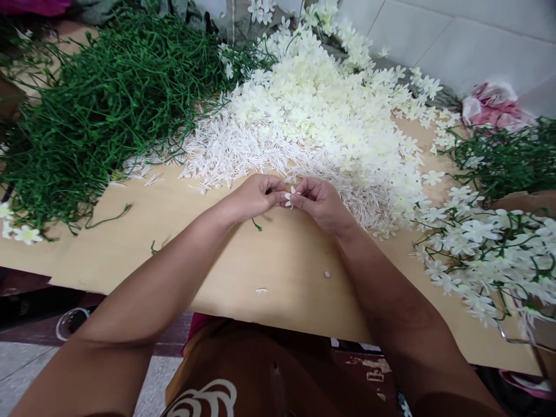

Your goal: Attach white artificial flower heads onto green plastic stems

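Observation:
A small white artificial flower (290, 197) is between my two hands, over the near middle of the table. My right hand (320, 204) pinches it between thumb and fingers. My left hand (262, 194) is closed in a pinch at the flower's left side; what its fingertips grip is hidden. Below the left hand shows a short green stem end (258, 225); whether it is held or lies on the table I cannot tell. Just beyond the hands lies a heap of thin white stamen-like pieces (243, 147). Behind them is a large pile of loose creamy-white flower heads (321, 95).
A big heap of green plastic stems (117, 98) covers the left side. At right lie assembled white flowers on stems (499, 243) and more green stems (512, 156). A pink-and-white plastic bag (495, 107) sits by the tiled wall (469, 40). Small white bits (261, 291) lie on the brown tabletop (286, 260).

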A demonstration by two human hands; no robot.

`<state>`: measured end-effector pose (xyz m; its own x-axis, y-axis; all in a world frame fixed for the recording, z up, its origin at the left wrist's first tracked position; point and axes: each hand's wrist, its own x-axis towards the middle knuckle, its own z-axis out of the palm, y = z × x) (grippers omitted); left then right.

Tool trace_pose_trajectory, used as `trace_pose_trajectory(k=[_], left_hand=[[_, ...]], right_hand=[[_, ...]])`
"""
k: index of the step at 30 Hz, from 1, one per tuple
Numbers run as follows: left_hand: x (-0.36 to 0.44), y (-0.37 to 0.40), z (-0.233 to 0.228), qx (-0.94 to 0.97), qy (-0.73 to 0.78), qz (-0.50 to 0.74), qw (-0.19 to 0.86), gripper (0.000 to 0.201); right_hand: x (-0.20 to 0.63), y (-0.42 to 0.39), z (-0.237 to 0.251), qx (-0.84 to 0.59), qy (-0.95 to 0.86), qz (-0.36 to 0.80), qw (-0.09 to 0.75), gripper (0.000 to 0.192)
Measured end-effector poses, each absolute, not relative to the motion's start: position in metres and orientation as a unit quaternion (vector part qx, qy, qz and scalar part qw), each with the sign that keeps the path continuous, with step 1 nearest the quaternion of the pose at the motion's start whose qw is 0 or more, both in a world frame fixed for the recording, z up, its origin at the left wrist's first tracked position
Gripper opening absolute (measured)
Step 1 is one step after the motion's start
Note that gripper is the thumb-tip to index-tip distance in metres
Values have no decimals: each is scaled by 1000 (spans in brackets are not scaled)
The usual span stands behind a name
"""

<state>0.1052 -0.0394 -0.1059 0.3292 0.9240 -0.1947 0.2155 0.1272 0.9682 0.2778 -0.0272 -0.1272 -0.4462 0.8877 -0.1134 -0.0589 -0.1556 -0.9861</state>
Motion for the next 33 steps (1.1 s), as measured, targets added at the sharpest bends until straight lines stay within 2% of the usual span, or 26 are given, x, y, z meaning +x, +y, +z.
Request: trace_pose_trajectory(k=[5, 11, 22, 33], left_hand=[[104, -39, -99, 618, 490, 286, 544, 17], [102, -42, -94, 638, 476, 268, 543, 27], [105, -43, -105, 605, 457, 312, 573, 30], [110, -44, -104, 607, 467, 320, 558, 31]], right_hand=[[277, -27, -127, -363, -505, 678, 391, 41], [276, -26, -127, -357, -505, 683, 388, 40], [274, -31, -126, -355, -551, 661, 365, 41], [267, -36, -128, -373, -546, 627, 411, 40]])
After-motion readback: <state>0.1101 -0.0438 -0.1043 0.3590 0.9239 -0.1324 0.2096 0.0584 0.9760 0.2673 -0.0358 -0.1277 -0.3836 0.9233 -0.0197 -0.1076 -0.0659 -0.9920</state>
